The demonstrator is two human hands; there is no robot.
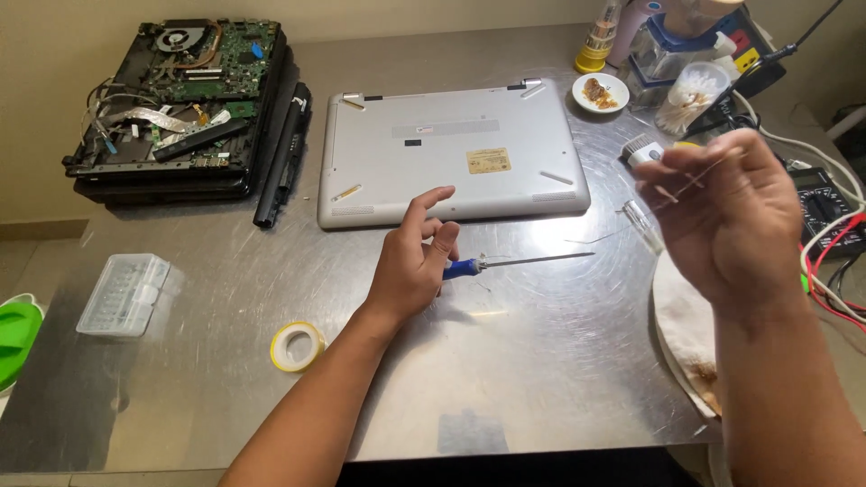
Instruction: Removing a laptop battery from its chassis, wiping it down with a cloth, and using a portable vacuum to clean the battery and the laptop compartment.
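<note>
My left hand (413, 266) hovers low over the steel table (541, 361) with its fingers apart, the fingertips at the blue handle of a screwdriver (505, 262). The screwdriver lies flat, its thin shaft pointing right. My right hand (735, 216) is raised above the table's right side and pinches a thin wire (690, 183) between thumb and fingers. A silver laptop (451, 153) lies upside down just beyond my left hand.
A stack of opened laptop chassis with bare circuit boards (180, 99) sits far left. A clear plastic box (126, 293) and a yellow tape roll (296, 345) lie near left. A stained round pad (681, 334), a multimeter (816, 203) with leads, a cotton swab jar (690, 95) and a small dish (601, 92) crowd the right.
</note>
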